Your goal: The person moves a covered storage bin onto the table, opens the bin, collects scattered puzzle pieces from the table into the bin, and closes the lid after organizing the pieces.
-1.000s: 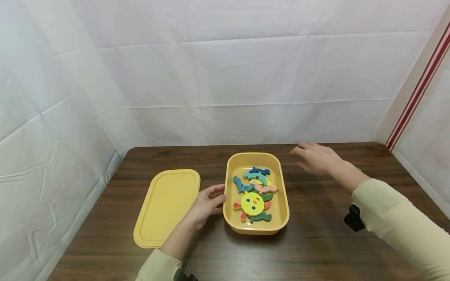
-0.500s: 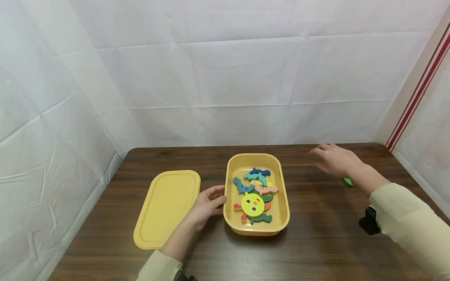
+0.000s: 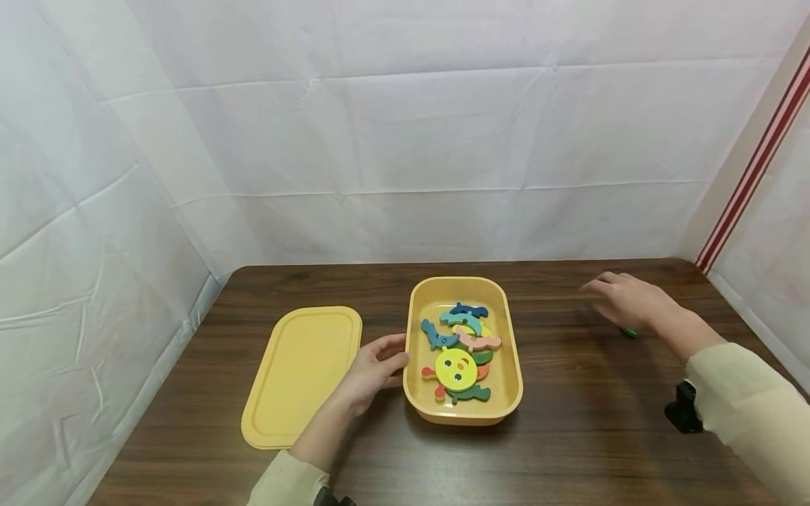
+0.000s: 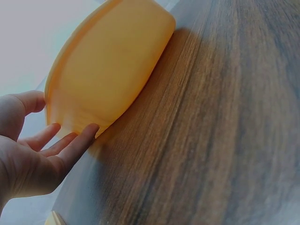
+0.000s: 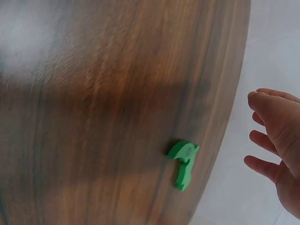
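My left hand (image 3: 373,369) touches the left side of a yellow plastic box (image 3: 511,376), thumb at the rim and fingertips against the outer wall (image 4: 108,65). Inside the box lie flat toy pieces: a yellow smiling disc (image 3: 455,369) with red knobs, a pink animal shape (image 3: 477,341), a blue one (image 3: 439,335), a teal one (image 3: 462,320) and others. Over the right side of the table hovers my right hand (image 3: 626,302), fingers relaxed and holding nothing. Close by it is a green animal-shaped piece (image 5: 185,161), partly hidden beneath the hand in the head view.
A flat yellow lid (image 3: 304,372) lies on the dark wooden table (image 3: 569,450), left of the box. White sheeting (image 3: 392,140) hangs behind the table and along both sides. A red-striped strip (image 3: 756,158) runs down at the right.
The right hand has moved right, away from the box, and then lowered toward the green piece. The left hand, box and lid have stayed in place.
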The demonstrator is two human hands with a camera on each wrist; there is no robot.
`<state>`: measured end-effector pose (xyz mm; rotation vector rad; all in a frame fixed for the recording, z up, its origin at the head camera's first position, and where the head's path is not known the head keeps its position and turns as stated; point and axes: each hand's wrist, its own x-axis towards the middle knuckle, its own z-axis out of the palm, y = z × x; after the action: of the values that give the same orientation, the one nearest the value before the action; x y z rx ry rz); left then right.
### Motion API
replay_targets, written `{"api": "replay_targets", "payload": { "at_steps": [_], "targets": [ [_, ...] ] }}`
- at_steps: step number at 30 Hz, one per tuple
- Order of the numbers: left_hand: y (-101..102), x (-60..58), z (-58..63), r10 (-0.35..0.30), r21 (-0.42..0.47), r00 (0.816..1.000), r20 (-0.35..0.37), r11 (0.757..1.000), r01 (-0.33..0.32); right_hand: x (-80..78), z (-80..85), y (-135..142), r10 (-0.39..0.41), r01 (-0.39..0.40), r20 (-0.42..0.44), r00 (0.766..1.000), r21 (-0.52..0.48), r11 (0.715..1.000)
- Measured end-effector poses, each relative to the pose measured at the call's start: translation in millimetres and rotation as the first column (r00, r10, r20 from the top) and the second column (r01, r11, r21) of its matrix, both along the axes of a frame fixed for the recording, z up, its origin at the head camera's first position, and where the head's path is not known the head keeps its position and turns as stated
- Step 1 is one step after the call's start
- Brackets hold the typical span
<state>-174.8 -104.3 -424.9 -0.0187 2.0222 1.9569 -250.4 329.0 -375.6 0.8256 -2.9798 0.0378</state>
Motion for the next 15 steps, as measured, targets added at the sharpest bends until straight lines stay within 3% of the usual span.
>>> {"api": "replay_targets", "payload": {
  "at_steps": [15],
  "targets": [
    [-0.4,-0.5,-1.3,0.0,-0.003,1.0,0.001,1.0,0.0,2.3,-18.9,26.3,-0.055,0.055,0.048,0.997,0.001,0.999]
  ]
}}
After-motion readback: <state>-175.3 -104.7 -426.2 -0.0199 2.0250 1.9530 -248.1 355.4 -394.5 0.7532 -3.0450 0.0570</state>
